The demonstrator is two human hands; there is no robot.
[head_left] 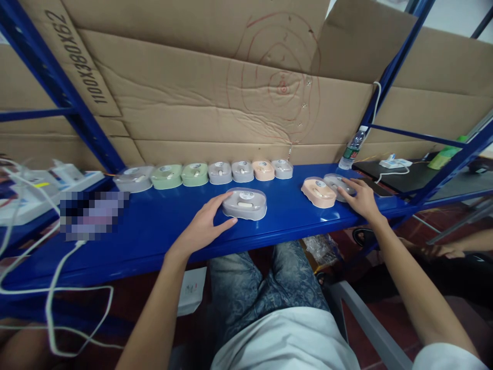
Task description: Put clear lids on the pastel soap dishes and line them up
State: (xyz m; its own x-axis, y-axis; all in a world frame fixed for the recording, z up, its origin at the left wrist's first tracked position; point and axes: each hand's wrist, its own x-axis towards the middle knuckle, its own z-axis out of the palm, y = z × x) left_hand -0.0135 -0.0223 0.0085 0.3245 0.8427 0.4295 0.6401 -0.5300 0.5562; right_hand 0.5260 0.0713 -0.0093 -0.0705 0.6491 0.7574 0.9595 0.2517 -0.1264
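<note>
A grey oval plastic box [256,209] with a clear lid and a round label stands near the middle of the blue shelf. My left hand [204,226] is at its left end, fingers stretched out and thumb apart, with the fingertips at the lid's edge. Further right, my right hand [360,198] has its thumb and fingers over another grey plastic box [332,181], gripping it and partly hiding it. Beside that one, on its left, is a peach plastic box [319,194] of the same shape.
Along the back runs a row of similar boxes, including a green box [167,177] and a peach box [264,171]. A water bottle [352,149] stands at the back right. White cables [52,303] and a power strip [23,205] lie left. Another person's hand [449,251] shows at right.
</note>
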